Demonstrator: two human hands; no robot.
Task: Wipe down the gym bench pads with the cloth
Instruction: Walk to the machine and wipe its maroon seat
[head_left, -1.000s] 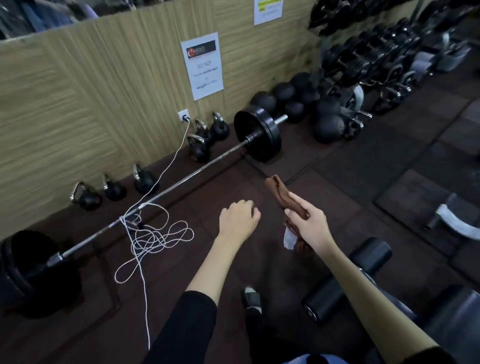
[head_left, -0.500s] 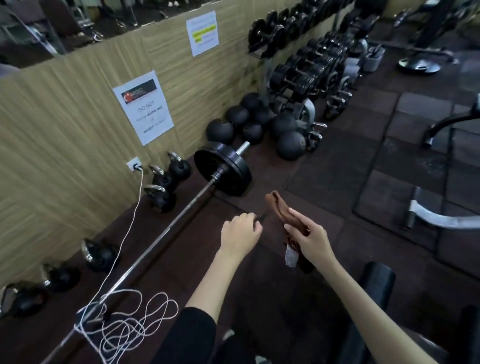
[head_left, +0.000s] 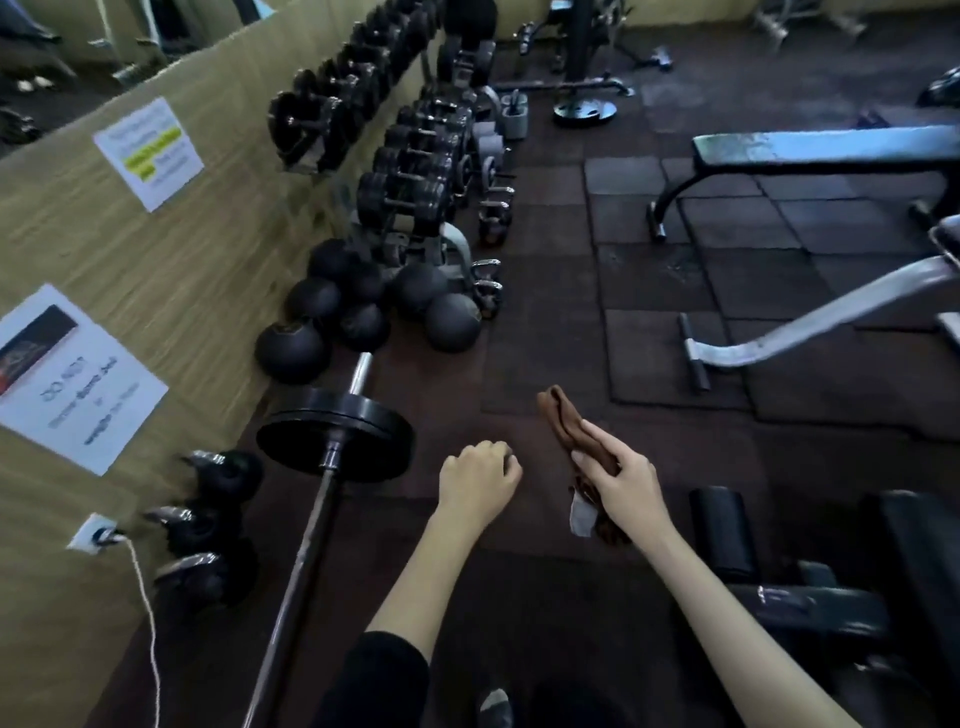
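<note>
The brown cloth (head_left: 563, 422) is pinched in my right hand (head_left: 623, 483), folded long, in the air over the rubber floor (head_left: 550, 358) just left of the nearest bench's black roller pad (head_left: 722, 530), while my left hand (head_left: 475, 480) is curled into a loose fist with nothing visible in it. I judge I should spread the cloth flat under my palm, bring it right onto the pad and wipe in long overlapping strokes with even pressure. The seat pad (head_left: 919, 551) beside the roller is cut off at the right edge and too dark to read for dirt.
</note>
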